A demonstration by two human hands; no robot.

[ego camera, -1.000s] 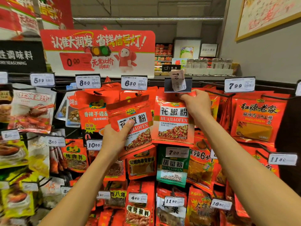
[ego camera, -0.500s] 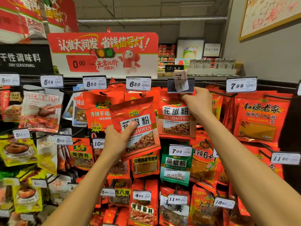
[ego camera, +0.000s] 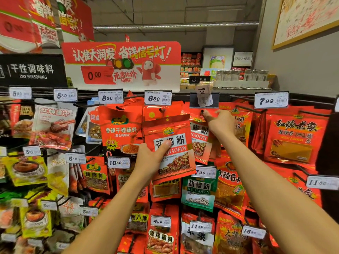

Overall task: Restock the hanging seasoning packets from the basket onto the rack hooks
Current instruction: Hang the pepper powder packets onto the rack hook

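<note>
My left hand (ego camera: 149,160) grips a red Huajiaofen packet (ego camera: 172,149) by its lower left, thumb across the front, holding it upright in front of the rack. My right hand (ego camera: 219,121) pinches the top of a second red Huajiaofen packet (ego camera: 199,142) right at the black hook tip (ego camera: 202,112), under the dark price holder (ego camera: 204,99) with a loose 7.00 tag. That packet hangs behind and to the right of the one in my left hand. The basket is out of view.
The rack is packed with hanging packets: red ones under the 8.50 tag (ego camera: 110,97), the 6.30 tag (ego camera: 158,97) and the 7.99 tag (ego camera: 271,100), a green Hujiaofen packet (ego camera: 199,191) below. A red promo sign (ego camera: 122,65) stands above. Hooks stick out toward me.
My right hand has slid the hanging packet's top along to the hook tip. The left hand and its packet stayed in about the same place.
</note>
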